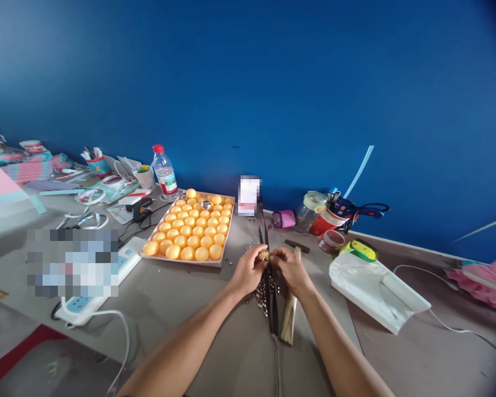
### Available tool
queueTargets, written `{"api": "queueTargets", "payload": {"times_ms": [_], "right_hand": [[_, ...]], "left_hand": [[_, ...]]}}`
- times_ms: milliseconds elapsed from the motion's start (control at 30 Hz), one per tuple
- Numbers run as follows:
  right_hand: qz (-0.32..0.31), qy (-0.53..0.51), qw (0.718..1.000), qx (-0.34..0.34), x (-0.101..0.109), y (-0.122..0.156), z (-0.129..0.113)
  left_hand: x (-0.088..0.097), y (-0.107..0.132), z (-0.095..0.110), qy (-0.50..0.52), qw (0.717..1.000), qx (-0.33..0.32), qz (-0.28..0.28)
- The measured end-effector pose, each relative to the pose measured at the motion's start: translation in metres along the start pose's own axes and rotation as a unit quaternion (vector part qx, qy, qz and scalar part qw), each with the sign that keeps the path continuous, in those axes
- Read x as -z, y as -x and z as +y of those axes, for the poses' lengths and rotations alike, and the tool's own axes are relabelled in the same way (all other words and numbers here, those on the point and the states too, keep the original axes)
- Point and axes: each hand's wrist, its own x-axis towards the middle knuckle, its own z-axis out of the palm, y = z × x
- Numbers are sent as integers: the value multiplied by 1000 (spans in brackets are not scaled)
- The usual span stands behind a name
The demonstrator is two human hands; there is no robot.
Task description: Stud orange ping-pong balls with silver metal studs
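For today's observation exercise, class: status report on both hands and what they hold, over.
Left hand and right hand pinch small golden piece together. Dark strap lies beneath. Wooden handle beside strap.

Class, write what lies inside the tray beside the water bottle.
Rows of orange balls fill the tray, with one silvery ball near the back. They hide its floor.

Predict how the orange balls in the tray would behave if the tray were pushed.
The orange balls look smooth, round and probably light, so they would likely jostle or roll. The tray has a low rim that should hold most of them. The ball sitting higher at the back corner could well drop off.
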Motion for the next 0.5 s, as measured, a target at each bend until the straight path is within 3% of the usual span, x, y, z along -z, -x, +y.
{"api": "queueTargets", "payload": {"times_ms": [100, 200, 267, 367, 500], "right_hand": [[33, 25, 998, 53, 0, 0, 0], [38, 161, 978, 130, -1, 1, 0], [12, 286, 944, 166, -2, 3, 0], [-17, 437, 884, 162, -5, 9, 1], [-36, 522, 841, 139, -8, 13, -2]], "left_hand": [[1, -2, -1, 45, 998, 38, 25], [2, -4, -5, 80, 992, 61, 73], [3, -5, -9, 97, 988, 70, 102], [2, -5, -13, 126, 981, 81, 121], [0, -5, -10, 179, 974, 92, 103]]}}
